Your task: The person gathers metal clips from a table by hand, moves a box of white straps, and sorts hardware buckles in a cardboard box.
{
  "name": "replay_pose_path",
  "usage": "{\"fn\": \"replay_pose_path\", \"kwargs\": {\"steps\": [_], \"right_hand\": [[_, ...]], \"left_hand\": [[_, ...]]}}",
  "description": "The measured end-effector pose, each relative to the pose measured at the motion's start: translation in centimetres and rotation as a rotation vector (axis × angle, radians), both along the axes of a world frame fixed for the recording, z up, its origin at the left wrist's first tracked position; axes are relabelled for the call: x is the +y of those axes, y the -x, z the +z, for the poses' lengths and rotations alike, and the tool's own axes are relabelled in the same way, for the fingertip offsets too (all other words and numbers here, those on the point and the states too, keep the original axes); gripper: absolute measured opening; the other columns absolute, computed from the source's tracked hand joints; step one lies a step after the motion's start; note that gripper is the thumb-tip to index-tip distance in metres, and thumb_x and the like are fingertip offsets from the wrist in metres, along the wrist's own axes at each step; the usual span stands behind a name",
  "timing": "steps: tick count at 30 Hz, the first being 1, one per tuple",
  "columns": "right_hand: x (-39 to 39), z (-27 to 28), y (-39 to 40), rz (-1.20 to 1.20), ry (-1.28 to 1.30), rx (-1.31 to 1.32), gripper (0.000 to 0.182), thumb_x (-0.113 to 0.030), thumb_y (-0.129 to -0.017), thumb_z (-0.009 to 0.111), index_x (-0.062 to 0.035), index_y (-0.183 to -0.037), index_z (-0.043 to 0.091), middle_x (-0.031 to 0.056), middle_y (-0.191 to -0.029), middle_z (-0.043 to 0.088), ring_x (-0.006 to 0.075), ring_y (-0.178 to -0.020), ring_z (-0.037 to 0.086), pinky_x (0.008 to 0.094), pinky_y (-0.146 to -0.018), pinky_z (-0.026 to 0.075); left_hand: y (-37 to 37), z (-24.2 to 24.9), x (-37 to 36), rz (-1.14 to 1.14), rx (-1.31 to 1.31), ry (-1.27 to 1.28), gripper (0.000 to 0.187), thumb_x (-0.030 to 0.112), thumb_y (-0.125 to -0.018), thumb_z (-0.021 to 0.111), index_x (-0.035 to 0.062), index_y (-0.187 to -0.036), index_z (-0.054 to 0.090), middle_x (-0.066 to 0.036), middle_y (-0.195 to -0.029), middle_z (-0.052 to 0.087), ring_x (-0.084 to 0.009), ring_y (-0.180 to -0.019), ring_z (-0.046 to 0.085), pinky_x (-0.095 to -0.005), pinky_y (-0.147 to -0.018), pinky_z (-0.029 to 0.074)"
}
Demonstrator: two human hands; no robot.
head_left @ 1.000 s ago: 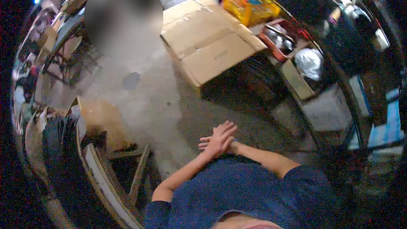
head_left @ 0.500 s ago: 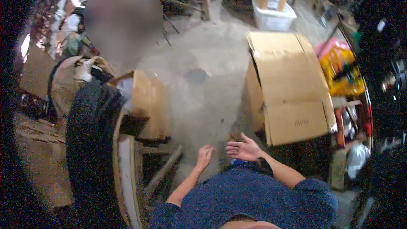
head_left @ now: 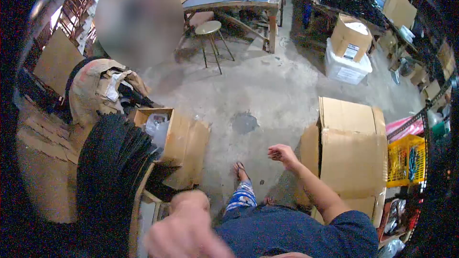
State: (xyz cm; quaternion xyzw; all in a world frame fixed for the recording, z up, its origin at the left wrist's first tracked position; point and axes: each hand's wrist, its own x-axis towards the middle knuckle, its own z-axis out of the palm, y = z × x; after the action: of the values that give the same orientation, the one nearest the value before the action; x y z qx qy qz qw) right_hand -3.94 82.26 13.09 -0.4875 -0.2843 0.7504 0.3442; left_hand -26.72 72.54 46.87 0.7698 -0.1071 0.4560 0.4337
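My left hand (head_left: 184, 224) is raised close to the camera at the lower left, large and smeared by motion, with its fingers too blurred to read. It appears in front of a wooden frame beside the black stacked material (head_left: 112, 162). Over the concrete floor, my right hand (head_left: 283, 155) hangs left of a big cardboard box (head_left: 353, 150), apart from it. Its fingers are loosely curled together, and nothing shows in them.
An open carton (head_left: 184, 138) holding plastic bags stands at left, below a brown sack (head_left: 88, 88). Further off are a stool (head_left: 208, 27), a workbench (head_left: 229, 4) and a white bin (head_left: 348, 67) carrying a carton. A yellow basket (head_left: 406, 161) sits at right.
The view has shifted, showing more of the workbenches and a stool. My left hand has come up close to the camera. My right hand has moved away from it, its fingers now curled.
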Motion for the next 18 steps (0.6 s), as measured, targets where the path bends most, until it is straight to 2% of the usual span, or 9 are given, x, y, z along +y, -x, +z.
{"fn": "replay_pose_path", "kwargs": {"steps": [1, 3, 5, 7, 9, 10, 12, 16, 18], "right_hand": [[1.4, -0.4, 1.3, 0.065, -0.035, -0.001, 0.024, -0.022, -0.082, 0.054, -0.0025, -0.094, 0.06, 0.01, -0.084, 0.063, 0.0183, -0.076, 0.061, 0.0303, -0.07, 0.049], [3.5, -0.8, 4.1, 0.188, -0.047, -0.055, 0.024, -0.023, -0.083, 0.054, -0.0031, -0.095, 0.06, 0.0092, -0.085, 0.063, 0.0174, -0.076, 0.061, 0.0295, -0.07, 0.048], [6.0, -2.9, 5.7, 0.478, -0.178, -0.23, 0.03, -0.03, -0.084, 0.053, -0.0034, -0.096, 0.061, 0.0081, -0.086, 0.063, 0.0167, -0.08, 0.061, 0.0301, -0.07, 0.048], [7.6, -4.9, 6.4, 0.703, -0.566, -0.683, 0.033, -0.033, -0.083, 0.053, -0.0042, -0.097, 0.061, 0.0113, -0.086, 0.062, 0.0231, -0.081, 0.061, 0.0341, -0.072, 0.047], [9.6, -4.7, 5.5, 0.919, -0.784, -0.875, 0.036, -0.036, -0.081, 0.053, -0.0051, -0.099, 0.06, 0.0159, -0.092, 0.061, 0.0306, -0.083, 0.059, 0.038, -0.074, 0.046], [10.8, -6.9, 4.7, 0.96, -0.711, -0.906, 0.035, -0.034, -0.079, 0.053, -0.0047, -0.097, 0.061, 0.0182, -0.096, 0.061, 0.035, -0.086, 0.057, 0.0394, -0.076, 0.046], [13.2, -10.5, 2.4, 0.912, -0.423, -0.873, 0.036, -0.034, -0.077, 0.054, -0.0029, -0.091, 0.062, 0.0186, -0.094, 0.062, 0.0331, -0.085, 0.058, 0.0385, -0.076, 0.046], [15.5, -17.6, -3.6, 0.518, -0.054, -1.215, 0.038, -0.035, -0.067, 0.059, -0.0049, -0.089, 0.065, 0.0177, -0.091, 0.063, 0.0261, -0.085, 0.061, 0.0351, -0.075, 0.047], [15.5, -19.2, -5.3, 0.433, 0.079, -1.188, 0.036, -0.034, -0.067, 0.059, -0.0049, -0.088, 0.066, 0.0172, -0.091, 0.063, 0.0263, -0.086, 0.061, 0.0352, -0.075, 0.047]], "left_hand": [[-1.2, 1.9, 2.0, -0.43, -0.607, -0.359, 0.033, 0.037, -0.078, 0.056, 0.0055, -0.071, 0.057, -0.011, -0.056, 0.057, -0.0238, -0.047, 0.053, -0.0353, -0.043, 0.044], [-1.1, 3.8, 4.4, -0.046, -0.651, -0.307, 0.062, 0.033, -0.095, 0.022, 0.008, -0.04, 0.036, -0.004, -0.038, 0.04, -0.017, -0.039, 0.045, -0.0339, -0.084, 0.049], [-1.0, 4.1, 8.5, -0.054, -0.737, -0.283, 0.058, 0.024, -0.094, 0.023, 0.01, -0.039, 0.032, -0.004, -0.037, 0.037, -0.0154, -0.037, 0.041, -0.0327, -0.082, 0.05], [0.2, 5.4, 12.7, -0.2, -0.754, -0.359, 0.06, 0.026, -0.094, 0.02, 0.0094, -0.037, 0.033, -0.004, -0.037, 0.037, -0.0156, -0.035, 0.041, -0.0319, -0.079, 0.05], [2.2, 5.8, 16.6, -0.263, -0.908, -0.59, 0.065, 0.032, -0.094, 0.017, 0.0082, -0.036, 0.035, -0.005, -0.037, 0.039, -0.0162, -0.035, 0.042, -0.0317, -0.078, 0.05], [3.0, 6.3, 18.4, -0.197, -0.845, -0.514, 0.065, 0.033, -0.093, 0.017, 0.008, -0.036, 0.036, -0.005, -0.037, 0.039, -0.0163, -0.035, 0.043, -0.031, -0.079, 0.05], [4.7, 5.9, 21.8, -0.137, -0.791, -0.441, 0.066, 0.034, -0.093, 0.018, 0.0079, -0.036, 0.037, -0.005, -0.037, 0.04, -0.0163, -0.036, 0.044, -0.0303, -0.079, 0.049], [7.2, 5.0, 28.6, -0.102, -0.765, -0.288, 0.056, 0.019, -0.091, 0.026, 0.0086, -0.037, 0.036, -0.005, -0.038, 0.041, -0.0146, -0.037, 0.044, -0.027, -0.074, 0.049], [7.8, 4.6, 32.4, -0.133, -0.74, -0.291, 0.053, 0.013, -0.089, 0.027, 0.0085, -0.038, 0.037, -0.004, -0.039, 0.041, -0.0138, -0.038, 0.044, -0.0255, -0.072, 0.049]]}}
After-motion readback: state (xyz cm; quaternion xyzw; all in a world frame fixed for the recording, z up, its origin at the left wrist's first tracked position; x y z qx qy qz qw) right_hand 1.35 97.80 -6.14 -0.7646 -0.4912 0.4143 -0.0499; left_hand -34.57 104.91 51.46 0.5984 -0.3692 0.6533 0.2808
